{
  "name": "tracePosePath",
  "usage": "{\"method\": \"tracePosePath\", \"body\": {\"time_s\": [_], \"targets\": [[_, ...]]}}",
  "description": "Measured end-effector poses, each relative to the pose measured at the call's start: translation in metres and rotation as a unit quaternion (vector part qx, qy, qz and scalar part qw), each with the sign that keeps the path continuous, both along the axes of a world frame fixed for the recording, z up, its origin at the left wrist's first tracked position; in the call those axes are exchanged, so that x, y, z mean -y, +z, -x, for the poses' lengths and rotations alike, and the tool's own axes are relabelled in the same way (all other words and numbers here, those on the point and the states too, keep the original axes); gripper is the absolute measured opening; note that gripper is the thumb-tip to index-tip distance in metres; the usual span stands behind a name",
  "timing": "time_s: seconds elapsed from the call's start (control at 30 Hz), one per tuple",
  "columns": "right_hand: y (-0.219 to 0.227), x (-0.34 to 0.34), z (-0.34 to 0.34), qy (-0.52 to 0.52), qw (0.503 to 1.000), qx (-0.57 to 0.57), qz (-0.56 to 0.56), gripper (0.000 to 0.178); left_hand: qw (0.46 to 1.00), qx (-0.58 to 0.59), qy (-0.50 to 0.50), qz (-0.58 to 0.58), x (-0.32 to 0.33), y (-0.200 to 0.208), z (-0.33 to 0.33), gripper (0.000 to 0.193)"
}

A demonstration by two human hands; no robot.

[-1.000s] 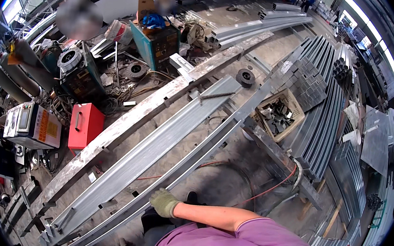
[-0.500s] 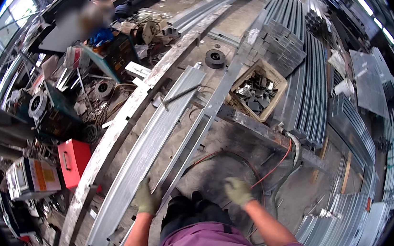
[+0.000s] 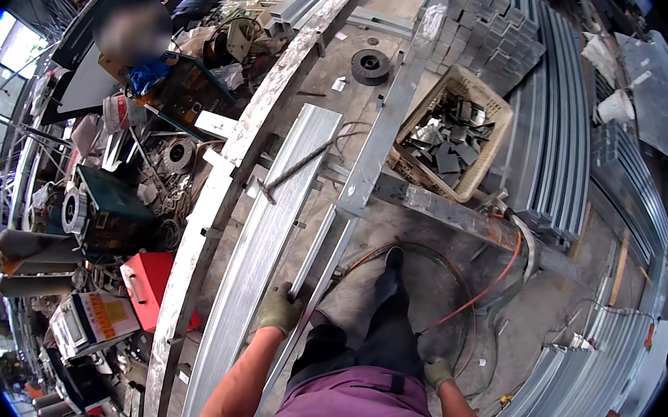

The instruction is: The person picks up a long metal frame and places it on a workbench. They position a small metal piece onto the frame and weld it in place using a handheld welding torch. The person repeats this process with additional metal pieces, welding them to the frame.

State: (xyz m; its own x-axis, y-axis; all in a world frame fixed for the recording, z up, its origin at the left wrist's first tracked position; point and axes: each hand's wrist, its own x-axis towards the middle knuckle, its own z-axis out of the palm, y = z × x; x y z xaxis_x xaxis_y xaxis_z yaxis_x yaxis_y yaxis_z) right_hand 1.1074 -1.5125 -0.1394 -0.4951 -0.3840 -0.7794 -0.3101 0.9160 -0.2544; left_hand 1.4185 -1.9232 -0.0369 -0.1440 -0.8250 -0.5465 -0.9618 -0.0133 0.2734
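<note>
My gloved left hand curls over the near part of a narrow galvanized steel channel, which lies lengthwise on my left. Close beside it is a wider ribbed steel profile. A thin metal rod with a short crosspiece, perhaps a hammer, lies across the wide profile's far part. My gloved right hand hangs low beside my right thigh, apart from the steel. Its fingers are foreshortened, and nothing can be seen in it.
A long whitish beam runs along the left, near a red box. Ahead stand a plastic crate of metal offcuts and a black spool. A crossbeam and a red hose lie front right. Another person is far left.
My right hand has dropped back beside my thigh from out in front. One foot has come forward, and the view has shifted. My left hand stays at the steel channel.
</note>
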Motion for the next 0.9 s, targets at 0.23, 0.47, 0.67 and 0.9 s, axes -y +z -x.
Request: {"method": "tracePosePath", "body": {"time_s": [0.23, 0.47, 0.67, 0.9], "targets": [[-0.012, 0.136, 0.16, 0.031, 0.993, 0.05, 0.103, 0.028, 0.993, 0.096, 0.008, 0.064, 0.002, -0.009, 0.027, 0.032], [0.032, 0.308, 0.288, 0.164, 0.981, -0.047, 0.093, 0.032, 0.973, -0.011, 0.196, 0.118, -0.013, -0.032, 0.036, 0.031], [0.02, 0.456, 0.327, 0.149, 0.978, -0.1, 0.109, 0.035, 0.969, 0.057, 0.233, 0.066, -0.009, -0.043, 0.035, 0.036], [-0.081, 0.544, 0.364, 0.355, 0.914, -0.191, -0.038, 0.064, 0.966, 0.04, 0.255, 0.031, -0.006, -0.031, 0.036, 0.028]]}}
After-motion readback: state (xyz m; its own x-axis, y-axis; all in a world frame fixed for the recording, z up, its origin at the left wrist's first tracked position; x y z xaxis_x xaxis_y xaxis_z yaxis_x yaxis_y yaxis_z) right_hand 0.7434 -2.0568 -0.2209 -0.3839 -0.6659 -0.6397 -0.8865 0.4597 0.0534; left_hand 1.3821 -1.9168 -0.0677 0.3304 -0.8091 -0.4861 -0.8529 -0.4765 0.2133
